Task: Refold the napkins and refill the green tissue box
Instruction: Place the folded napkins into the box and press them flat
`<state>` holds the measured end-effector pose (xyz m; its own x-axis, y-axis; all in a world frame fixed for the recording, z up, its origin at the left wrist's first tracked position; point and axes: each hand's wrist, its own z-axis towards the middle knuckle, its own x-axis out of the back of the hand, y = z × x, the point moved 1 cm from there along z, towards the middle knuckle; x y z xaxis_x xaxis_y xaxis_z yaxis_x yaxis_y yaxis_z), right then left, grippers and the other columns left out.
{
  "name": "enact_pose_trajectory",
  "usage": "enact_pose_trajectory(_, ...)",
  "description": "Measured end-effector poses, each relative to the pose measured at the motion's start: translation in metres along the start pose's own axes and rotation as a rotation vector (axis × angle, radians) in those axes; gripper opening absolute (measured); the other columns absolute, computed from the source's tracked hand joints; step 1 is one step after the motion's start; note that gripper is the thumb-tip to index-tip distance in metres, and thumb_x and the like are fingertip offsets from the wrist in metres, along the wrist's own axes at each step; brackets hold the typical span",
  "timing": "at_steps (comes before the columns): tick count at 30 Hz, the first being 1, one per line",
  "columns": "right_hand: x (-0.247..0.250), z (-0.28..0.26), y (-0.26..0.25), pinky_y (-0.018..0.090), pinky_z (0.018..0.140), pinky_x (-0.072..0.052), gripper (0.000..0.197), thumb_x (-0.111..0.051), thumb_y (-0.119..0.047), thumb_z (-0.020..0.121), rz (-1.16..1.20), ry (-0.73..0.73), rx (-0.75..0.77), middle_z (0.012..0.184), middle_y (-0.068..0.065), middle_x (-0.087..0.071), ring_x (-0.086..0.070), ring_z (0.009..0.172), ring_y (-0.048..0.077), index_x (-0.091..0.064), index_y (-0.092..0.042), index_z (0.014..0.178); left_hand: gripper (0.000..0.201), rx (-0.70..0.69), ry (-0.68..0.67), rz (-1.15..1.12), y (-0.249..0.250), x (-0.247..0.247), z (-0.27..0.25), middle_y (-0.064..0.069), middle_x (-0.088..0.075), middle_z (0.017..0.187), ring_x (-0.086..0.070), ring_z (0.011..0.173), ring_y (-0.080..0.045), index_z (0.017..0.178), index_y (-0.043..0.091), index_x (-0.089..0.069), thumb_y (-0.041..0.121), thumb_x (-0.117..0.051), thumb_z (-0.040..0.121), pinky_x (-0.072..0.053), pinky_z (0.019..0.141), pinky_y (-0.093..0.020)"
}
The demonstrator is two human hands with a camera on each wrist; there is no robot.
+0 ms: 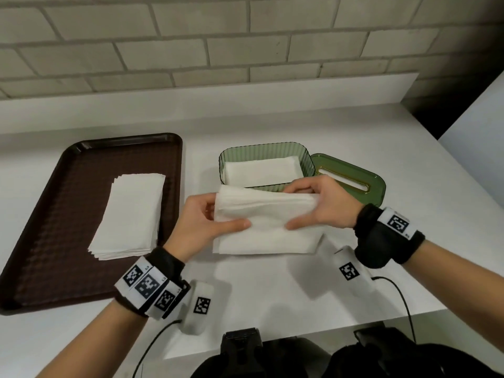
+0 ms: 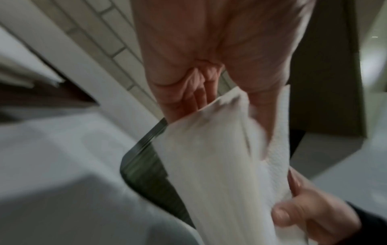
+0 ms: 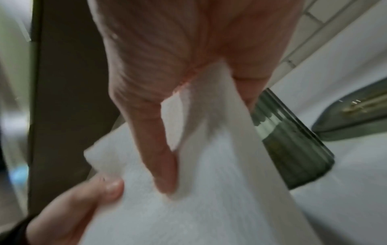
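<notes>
Left hand (image 1: 203,227) and right hand (image 1: 321,205) each pinch an end of a limp, light napkin (image 1: 268,225) above the desk (image 1: 272,290), before the green box (image 1: 266,166); soft paper likely tears, so grip the folded edges.
</notes>
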<state>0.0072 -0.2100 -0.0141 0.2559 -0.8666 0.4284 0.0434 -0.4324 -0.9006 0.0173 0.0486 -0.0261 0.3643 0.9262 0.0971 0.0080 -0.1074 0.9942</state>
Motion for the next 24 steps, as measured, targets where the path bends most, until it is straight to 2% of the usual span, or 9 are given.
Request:
enact_pose_trajectory(2,0.004,-0.005,0.010,0.023,0.073,-0.055,0.047,-0.088,0.003,0.057,0.315,0.078,-0.055,0.094,0.001,-0.075,-0.070,0.083,0.012,-0.071,-0.007,0.100,0.048,0.103,0.013,-0.178,-0.012,-0.002,-0.003,-0.005,-0.074,0.109,-0.069,0.105,-0.024,0.111,0.006,-0.068,0.003,-0.083,0.066,-0.058,0.086,-0.034)
enact_pose_trajectory(4,0.000,-0.009,0.021,0.027,0.076,-0.057,0.059,-0.087,0.007,0.052,0.526,0.035,-0.131,0.103,0.007,-0.075,-0.071,0.093,0.019,-0.068,-0.005,0.106,0.049,0.213,-0.002,-0.325,-0.021,-0.007,-0.005,-0.007,-0.072,0.113,-0.069,0.106,-0.023,0.115,0.007,-0.066,0.003,-0.081,0.069,-0.058,0.082,-0.032)
enact_pose_trajectory(8,-0.016,-0.011,0.029,0.034,0.085,-0.055,0.063,-0.083,0.001,0.059,0.546,-0.058,-0.201,0.115,0.008,-0.071,-0.068,0.107,0.023,-0.063,-0.010,0.118,0.042,0.333,-0.081,-0.416,-0.023,-0.020,-0.004,-0.005,-0.073,0.110,-0.070,0.101,-0.018,0.111,0.014,-0.065,0.014,-0.072,0.069,-0.059,0.077,-0.029)
enact_pose_trajectory(10,-0.014,-0.011,0.025,0.033,0.085,-0.054,0.058,-0.083,0.003,0.060,0.535,-0.008,-0.171,0.112,0.008,-0.072,-0.068,0.106,0.022,-0.066,-0.010,0.114,0.046,0.262,-0.118,-0.383,-0.019,-0.022,-0.004,-0.005,-0.073,0.112,-0.069,0.104,-0.020,0.113,0.013,-0.065,0.011,-0.078,0.069,-0.058,0.081,-0.030)
enact_pose_trajectory(12,-0.006,-0.013,0.024,0.025,0.078,-0.053,0.050,-0.085,0.009,0.060,0.459,0.049,-0.096,0.099,0.001,-0.074,-0.070,0.093,0.015,-0.067,-0.010,0.102,0.050,0.094,-0.094,-0.261,-0.016,-0.020,-0.003,-0.004,-0.073,0.112,-0.069,0.104,-0.018,0.114,0.009,-0.065,0.005,-0.085,0.068,-0.056,0.086,-0.028)
enact_pose_trajectory(15,-0.004,-0.013,0.033,0.018,0.067,-0.050,0.046,-0.084,0.013,0.057,0.371,0.097,-0.070,0.079,-0.007,-0.067,-0.063,0.075,0.008,-0.063,-0.010,0.091,0.046,-0.062,-0.044,-0.060,-0.024,-0.020,0.001,-0.001,-0.072,0.108,-0.066,0.104,-0.013,0.113,0.008,-0.065,0.000,-0.081,0.070,-0.052,0.087,-0.023)
enact_pose_trajectory(19,-0.017,-0.014,0.063,0.025,0.076,-0.054,0.053,-0.084,0.016,0.056,0.309,0.081,-0.162,0.094,0.000,-0.073,-0.068,0.086,0.012,-0.067,-0.002,0.103,0.053,0.034,-0.118,0.100,-0.040,-0.027,0.002,-0.003,-0.070,0.110,-0.067,0.102,-0.020,0.116,0.024,-0.067,0.024,-0.085,0.067,-0.055,0.084,-0.052)
enact_pose_trajectory(21,-0.018,-0.016,0.068,0.026,0.079,-0.054,0.055,-0.084,0.016,0.057,0.263,0.065,-0.180,0.098,0.002,-0.075,-0.069,0.090,0.012,-0.067,-0.003,0.106,0.058,0.049,-0.151,0.131,-0.044,-0.025,0.002,0.000,-0.071,0.111,-0.066,0.105,-0.016,0.117,0.021,-0.066,0.030,-0.084,0.063,-0.054,0.090,-0.043)
enact_pose_trajectory(24,-0.009,-0.017,0.059,0.014,0.066,-0.050,0.049,-0.081,0.018,0.061,0.235,0.052,-0.172,0.084,-0.008,-0.074,-0.067,0.078,0.002,-0.065,-0.003,0.102,0.049,0.033,-0.166,0.228,-0.035,-0.017,0.005,0.003,-0.073,0.106,-0.067,0.102,-0.012,0.112,0.022,-0.069,0.030,-0.084,0.066,-0.054,0.089,-0.036)
